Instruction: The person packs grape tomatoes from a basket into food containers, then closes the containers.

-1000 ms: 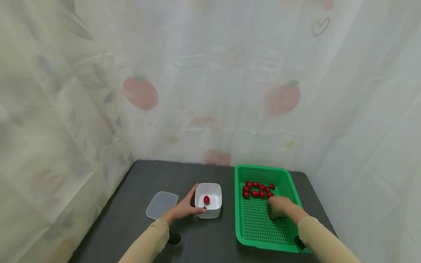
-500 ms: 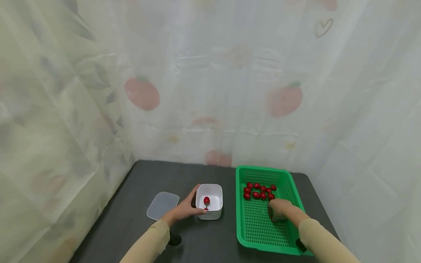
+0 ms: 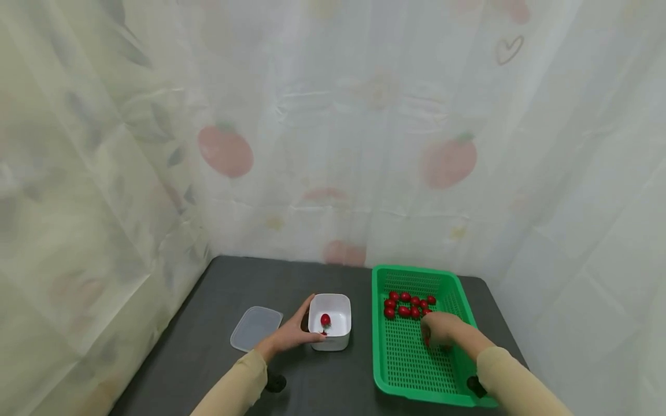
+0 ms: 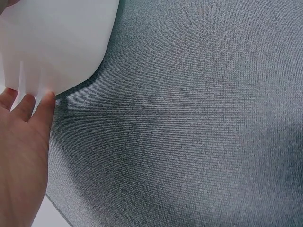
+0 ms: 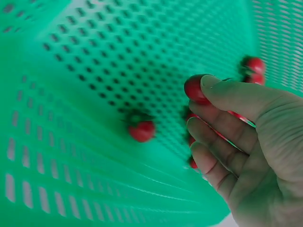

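Two hands were at work on the dark grey desk [image 3: 312,393]. Inside the green plastic basket [image 3: 376,346], the right hand [image 3: 442,327] had a pinched cherry tomato [image 5: 194,90] between thumb and index finger, with more red fruit partly hidden behind its bent lower fingers. A loose tomato [image 5: 142,131] lay apart from those, and a cluster of tomatoes [image 3: 404,311] sat beyond the hand, toward the far end. To the left, the left hand [image 3: 288,333] was clamped on the square white container [image 3: 333,345], thumb at its near rim, fingers against the outer wall; one tomato [image 3: 325,319] rested inside. Just left of that grip, the translucent lid [image 3: 256,328] lay flat. The likeliest trouble was a slip: smooth, rounded skin held near the fingertips could have shot free under a slack or off-centre pinch, while too hard a squeeze might have split it. The lower fingers could have nudged neighbouring fruit into rolling. Low over the near right corner, the black wrist device [image 3: 476,386] might have snagged the rim and dragged the basket along.
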Available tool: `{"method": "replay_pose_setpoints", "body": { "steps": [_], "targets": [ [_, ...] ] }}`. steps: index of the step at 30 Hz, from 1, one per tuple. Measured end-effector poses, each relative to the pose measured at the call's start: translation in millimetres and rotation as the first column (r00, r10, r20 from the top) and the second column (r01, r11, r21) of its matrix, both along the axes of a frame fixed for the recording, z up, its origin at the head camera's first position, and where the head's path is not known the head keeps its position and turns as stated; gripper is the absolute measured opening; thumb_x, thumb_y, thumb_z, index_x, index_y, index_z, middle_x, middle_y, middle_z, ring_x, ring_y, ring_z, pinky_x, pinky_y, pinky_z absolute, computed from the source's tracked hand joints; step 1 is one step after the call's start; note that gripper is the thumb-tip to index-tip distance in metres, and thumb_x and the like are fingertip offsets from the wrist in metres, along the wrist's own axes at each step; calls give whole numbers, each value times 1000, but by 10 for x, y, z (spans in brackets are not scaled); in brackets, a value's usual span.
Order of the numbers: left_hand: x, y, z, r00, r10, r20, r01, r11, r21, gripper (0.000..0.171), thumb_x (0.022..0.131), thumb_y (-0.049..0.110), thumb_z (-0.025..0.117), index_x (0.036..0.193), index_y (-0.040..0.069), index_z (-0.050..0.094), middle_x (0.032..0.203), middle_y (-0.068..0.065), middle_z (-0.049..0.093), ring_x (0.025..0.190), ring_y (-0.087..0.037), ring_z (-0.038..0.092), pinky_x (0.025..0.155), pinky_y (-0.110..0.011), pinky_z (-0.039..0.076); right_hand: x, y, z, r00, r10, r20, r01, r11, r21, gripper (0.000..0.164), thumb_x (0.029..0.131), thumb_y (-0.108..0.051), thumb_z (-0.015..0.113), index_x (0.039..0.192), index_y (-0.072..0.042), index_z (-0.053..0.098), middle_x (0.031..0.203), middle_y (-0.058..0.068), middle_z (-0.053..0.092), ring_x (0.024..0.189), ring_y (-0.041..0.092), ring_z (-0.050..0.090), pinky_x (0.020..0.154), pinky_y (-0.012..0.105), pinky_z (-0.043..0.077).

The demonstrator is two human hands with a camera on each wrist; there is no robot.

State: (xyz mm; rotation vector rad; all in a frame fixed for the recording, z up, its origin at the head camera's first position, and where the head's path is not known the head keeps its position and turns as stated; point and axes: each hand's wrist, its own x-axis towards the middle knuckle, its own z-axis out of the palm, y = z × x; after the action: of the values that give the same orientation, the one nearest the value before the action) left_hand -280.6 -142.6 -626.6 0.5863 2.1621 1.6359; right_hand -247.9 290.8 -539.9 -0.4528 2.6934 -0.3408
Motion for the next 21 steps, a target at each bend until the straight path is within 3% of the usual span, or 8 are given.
{"method": "replay_pose_setpoints", "body": {
  "steps": [12,21],
  "targets": [
    [40,6,14,1000,13,-7,-13,1000,-10,116,86,24,85,165,13,1,162,-22,25,138,-38,37,110,-55,38,-279,-145,507,994,79,-78,-95,965,-243,17,92,-3,73,106,-12,72,101,0,68,91,19,63,77,43,53],
    [35,3,-3,1000,2,-3,-2,1000,17,117,86,21,85,165,11,0,162,-22,25,138,-39,37,109,-56,39,-445,-540,639,992,106,-71,-124,926,-356,22,97,-6,69,117,-15,72,115,2,70,107,22,65,89,46,53]
  ]
}}
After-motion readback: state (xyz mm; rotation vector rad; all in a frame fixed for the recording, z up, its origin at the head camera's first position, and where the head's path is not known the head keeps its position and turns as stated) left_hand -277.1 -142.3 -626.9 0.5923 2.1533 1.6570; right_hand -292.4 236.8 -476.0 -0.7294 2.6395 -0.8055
